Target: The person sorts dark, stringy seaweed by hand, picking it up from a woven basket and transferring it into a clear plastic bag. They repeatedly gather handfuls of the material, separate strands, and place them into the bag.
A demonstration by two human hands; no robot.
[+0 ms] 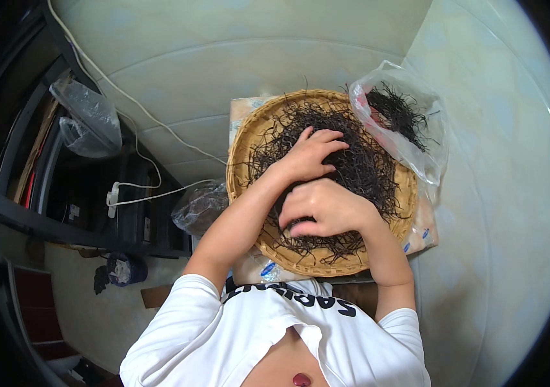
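A round woven bamboo tray [241, 145] is in front of me, with a tangled heap of thin, dark dried plant strands [371, 169] spread across it. My left hand [311, 151] rests on the upper middle of the heap, fingers spread and pointing right. Nearer to me, my right hand [326, 208] is over the lower middle of the heap with its fingers curled toward the left. Whether strands are pinched in it is hidden. A clear plastic bag [429, 159] holding more of the dark strands [398, 113] leans over the tray's upper right rim.
The tray sits on a patterned table covering [251, 271] beside tiled walls [255, 63]. At left are a dark shelf unit [86, 242], a hanging plastic bag [91, 121] and a white cable with a power strip [112, 199]. A filled plastic bag [202, 205] stands by the tray. A bucket [132, 271] is on the floor.
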